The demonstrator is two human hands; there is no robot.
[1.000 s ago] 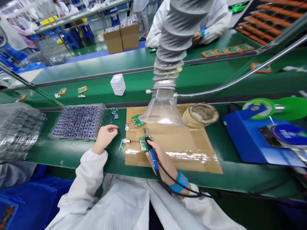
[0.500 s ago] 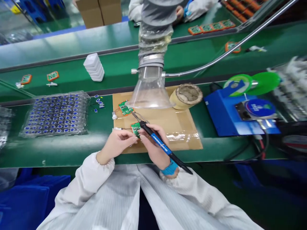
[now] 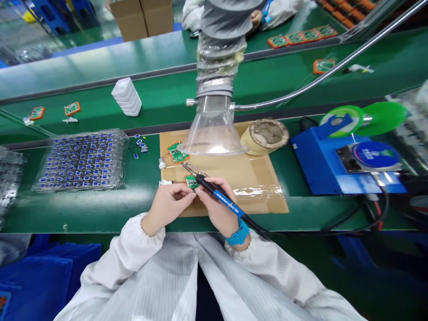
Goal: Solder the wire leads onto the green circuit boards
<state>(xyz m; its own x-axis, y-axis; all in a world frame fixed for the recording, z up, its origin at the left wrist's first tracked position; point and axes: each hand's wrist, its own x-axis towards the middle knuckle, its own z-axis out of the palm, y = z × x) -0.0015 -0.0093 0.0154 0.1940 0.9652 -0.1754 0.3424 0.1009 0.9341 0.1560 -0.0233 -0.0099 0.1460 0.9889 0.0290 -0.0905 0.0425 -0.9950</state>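
My right hand [image 3: 216, 203] is closed round a blue and black soldering iron [image 3: 220, 198] whose tip points up-left over the brown mat [image 3: 254, 178]. Its fingers also touch a small green circuit board [image 3: 191, 180]. My left hand [image 3: 170, 203] pinches at the same board from the left; what is between its fingertips is too small to name. A white connector on thin wires [image 3: 165, 182] lies just left of the board. A second green board [image 3: 177, 153] rests further back under the clear fume hood [image 3: 212, 131].
A clear tray of small blue parts [image 3: 80, 158] sits at the left, with loose blue parts [image 3: 139, 145] beside it. A blue soldering station [image 3: 337, 162], a green reel [image 3: 341, 118] and a round sponge pot [image 3: 265, 135] stand at the right. White stacked trays [image 3: 127, 97] and another person's hand [image 3: 256, 18] are beyond.
A second ago my left hand lay apart near the tray; it has come to the small board beside my right hand. Over the last half second both hands have barely moved.
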